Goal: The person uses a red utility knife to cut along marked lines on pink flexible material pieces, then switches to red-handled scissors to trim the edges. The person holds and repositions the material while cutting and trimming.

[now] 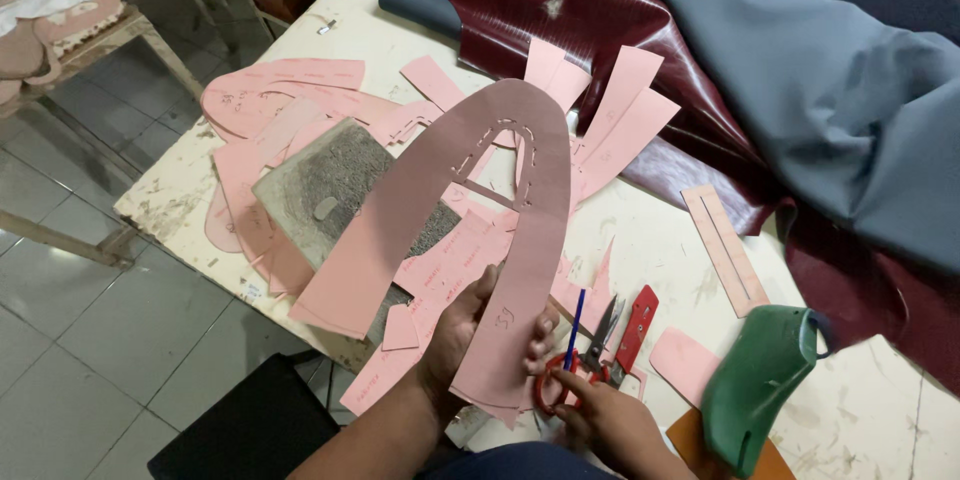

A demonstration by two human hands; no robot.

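Two bare hands work at the near edge of the table [660, 240]. The left hand [462, 325] is closed on one leg of a big pink card pattern [455, 200], thumb on top and fingers under it, holding it raised above the tabletop. It is a wide horseshoe shape, flat and stiff-looking, rounded at the far end, with rows of small slots cut near the curve and a narrow bar bridging the inner opening. Its two legs spread toward the person, the left one ending out over the table's edge.

Just beside it, the right hand [600, 418] is curled around a blue pen [573, 332] and rests on the red handle of one pair of scissors [585, 360]. One red-handled cutter [634, 328] lies touching the scissors. Further right stands one green shoe last [758, 385].

Beneath the raised pattern lies one grey worn block [335, 185], ringed by many more pink card pieces [280, 100], too overlapped to count. Beyond them, one dark red glossy hide [560, 0] and one grey-blue hide [840, 90] are heaped across the far end.
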